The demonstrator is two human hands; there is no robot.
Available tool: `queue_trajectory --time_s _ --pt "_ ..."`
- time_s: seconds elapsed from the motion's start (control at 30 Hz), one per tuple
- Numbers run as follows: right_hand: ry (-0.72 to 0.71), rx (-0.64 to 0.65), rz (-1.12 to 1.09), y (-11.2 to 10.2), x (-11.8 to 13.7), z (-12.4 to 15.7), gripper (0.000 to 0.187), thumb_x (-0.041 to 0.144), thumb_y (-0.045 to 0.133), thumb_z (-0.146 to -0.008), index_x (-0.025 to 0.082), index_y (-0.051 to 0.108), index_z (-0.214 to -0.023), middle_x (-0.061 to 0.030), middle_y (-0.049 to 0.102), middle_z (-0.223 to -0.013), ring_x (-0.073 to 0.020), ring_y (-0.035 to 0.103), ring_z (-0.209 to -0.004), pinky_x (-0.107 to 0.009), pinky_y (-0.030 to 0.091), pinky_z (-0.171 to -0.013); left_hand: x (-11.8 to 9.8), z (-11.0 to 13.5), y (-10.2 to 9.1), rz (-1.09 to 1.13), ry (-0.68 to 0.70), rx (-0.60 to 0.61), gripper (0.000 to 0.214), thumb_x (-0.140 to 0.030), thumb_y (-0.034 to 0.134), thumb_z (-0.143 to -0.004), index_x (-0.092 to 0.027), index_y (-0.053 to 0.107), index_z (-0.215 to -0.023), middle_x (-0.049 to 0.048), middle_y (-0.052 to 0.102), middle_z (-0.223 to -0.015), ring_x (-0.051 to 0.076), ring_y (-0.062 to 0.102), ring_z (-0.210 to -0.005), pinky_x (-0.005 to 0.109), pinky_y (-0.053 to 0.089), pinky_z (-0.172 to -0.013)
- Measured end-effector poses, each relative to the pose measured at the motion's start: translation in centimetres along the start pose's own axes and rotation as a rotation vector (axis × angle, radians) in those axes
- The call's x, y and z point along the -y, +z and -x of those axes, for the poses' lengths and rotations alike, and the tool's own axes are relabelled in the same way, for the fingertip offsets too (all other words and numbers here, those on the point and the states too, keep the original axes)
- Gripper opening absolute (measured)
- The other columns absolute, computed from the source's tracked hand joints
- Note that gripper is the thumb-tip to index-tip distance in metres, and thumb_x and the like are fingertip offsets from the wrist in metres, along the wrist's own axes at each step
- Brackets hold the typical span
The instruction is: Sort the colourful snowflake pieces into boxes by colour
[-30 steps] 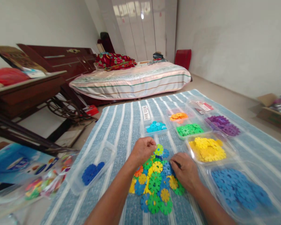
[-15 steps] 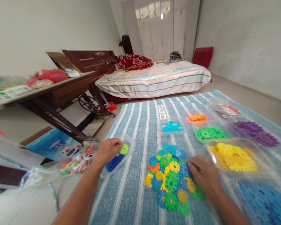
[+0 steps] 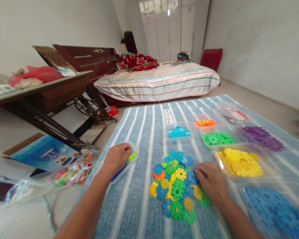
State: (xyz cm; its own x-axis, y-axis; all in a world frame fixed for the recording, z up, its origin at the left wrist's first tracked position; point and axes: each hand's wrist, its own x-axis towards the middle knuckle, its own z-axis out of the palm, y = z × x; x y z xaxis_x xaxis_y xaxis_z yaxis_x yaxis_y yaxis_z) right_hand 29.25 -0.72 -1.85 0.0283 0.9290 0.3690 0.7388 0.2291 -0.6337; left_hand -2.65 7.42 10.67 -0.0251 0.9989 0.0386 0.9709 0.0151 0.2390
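Both left hand (image 3: 117,160) and right hand (image 3: 212,182) curl over white-striped blue cloth (image 3: 135,205), grips unclear. Beyond stands a pale, striped bed (image 3: 156,82).

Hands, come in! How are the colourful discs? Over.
Left hand at leftmost clear box, lime disc beside it. Right hand at mixed pile, right edge. Left hand hides part of the box.

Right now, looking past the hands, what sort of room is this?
Probably a bedroom in a home: there is a broad bed, a red floral bundle lying on it, and a tall, pale wardrobe-like cabinet behind.
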Motion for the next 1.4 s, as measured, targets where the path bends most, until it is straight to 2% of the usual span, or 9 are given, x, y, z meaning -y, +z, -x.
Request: queue_trajectory --time_s 0.13,0.23,0.4,0.53,0.8,1.0,1.23,1.4 --pt "0.003 0.000 0.000 -0.1 0.1 -0.1 0.021 0.028 0.047 -0.083 0.022 0.064 -0.074 -0.0024 0.064 -0.080 -0.0176 0.055 -0.080 -0.030 0.042 -0.075 -4.3 2.4 0.5 0.103 0.258 0.217 0.022 -0.032 0.045 -0.078 -0.020 0.063 -0.077 -0.0005 0.064 -0.072 0.015 0.058 -0.067 0.024 0.039 -0.064" --pt "0.013 0.021 -0.003 -0.2 0.1 -0.2 0.020 0.028 0.047 -0.083 0.022 0.064 -0.074 -0.0019 0.064 -0.079 -0.0174 0.054 -0.080 -0.030 0.042 -0.074 -6.5 3.4 1.9 0.036 0.354 0.340 0.016 -0.025 0.047 -0.075 -0.019 0.062 -0.078 0.0005 0.063 -0.074 0.015 0.057 -0.069 0.023 0.037 -0.062" --pt "0.019 0.037 -0.011 -0.3 0.1 -0.2 0.019 0.027 0.048 -0.083 0.021 0.064 -0.074 -0.0018 0.063 -0.078 -0.0172 0.054 -0.079 -0.030 0.041 -0.074 -7.0 3.5 4.1 -0.101 0.282 0.344 0.020 -0.027 0.052 -0.072 -0.019 0.062 -0.088 0.0046 0.063 -0.084 0.018 0.057 -0.076 0.026 0.037 -0.064" --pt "0.021 0.029 -0.018 -0.3 0.1 -0.2 0.020 0.027 0.047 -0.083 0.021 0.064 -0.074 -0.0018 0.063 -0.079 -0.0171 0.054 -0.079 -0.030 0.041 -0.074 -6.4 3.2 4.9 -0.051 0.297 0.364 0.016 -0.030 0.055 -0.070 -0.020 0.062 -0.081 0.0019 0.060 -0.078 0.017 0.056 -0.072 0.025 0.035 -0.061" --pt "0.003 0.019 -0.006 -0.2 0.0 -0.2 0.020 0.027 0.047 -0.083 0.022 0.064 -0.074 -0.0020 0.064 -0.079 -0.0174 0.055 -0.079 -0.031 0.042 -0.075 -5.4 2.8 5.7 0.225 0.204 0.359 0.011 -0.027 0.062 -0.060 -0.018 0.059 -0.066 -0.0017 0.056 -0.067 0.013 0.050 -0.063 0.021 0.034 -0.055" --pt "0.006 0.017 0.003 -0.3 0.1 -0.2 0.021 0.027 0.046 -0.083 0.022 0.064 -0.073 -0.0018 0.064 -0.079 -0.0170 0.055 -0.079 -0.030 0.042 -0.074 -4.8 2.4 6.0 0.453 0.118 0.344 0.011 -0.028 0.056 -0.060 -0.017 0.056 -0.058 -0.0043 0.049 -0.052 0.011 0.045 -0.054 0.021 0.032 -0.051" --pt "0.007 0.018 -0.005 -0.3 0.1 -0.3 0.021 0.026 0.046 -0.083 0.022 0.064 -0.073 -0.0019 0.064 -0.078 -0.0168 0.054 -0.079 -0.029 0.041 -0.074 -5.8 2.3 5.4 0.698 0.027 0.396 0.018 -0.034 0.054 -0.061 -0.016 0.058 -0.062 -0.0045 0.051 -0.052 0.010 0.046 -0.052 0.021 0.036 -0.052" --pt "0.002 0.000 -0.013 -0.4 0.5 -0.4 0.021 0.025 0.045 -0.083 0.021 0.062 -0.071 -0.0017 0.062 -0.076 -0.0163 0.054 -0.076 -0.029 0.041 -0.072 -7.1 2.4 5.3 0.749 -0.052 0.439 0.017 -0.033 0.054 -0.061 -0.017 0.058 -0.064 -0.0051 0.050 -0.049 0.009 0.046 -0.048 0.021 0.034 -0.048"
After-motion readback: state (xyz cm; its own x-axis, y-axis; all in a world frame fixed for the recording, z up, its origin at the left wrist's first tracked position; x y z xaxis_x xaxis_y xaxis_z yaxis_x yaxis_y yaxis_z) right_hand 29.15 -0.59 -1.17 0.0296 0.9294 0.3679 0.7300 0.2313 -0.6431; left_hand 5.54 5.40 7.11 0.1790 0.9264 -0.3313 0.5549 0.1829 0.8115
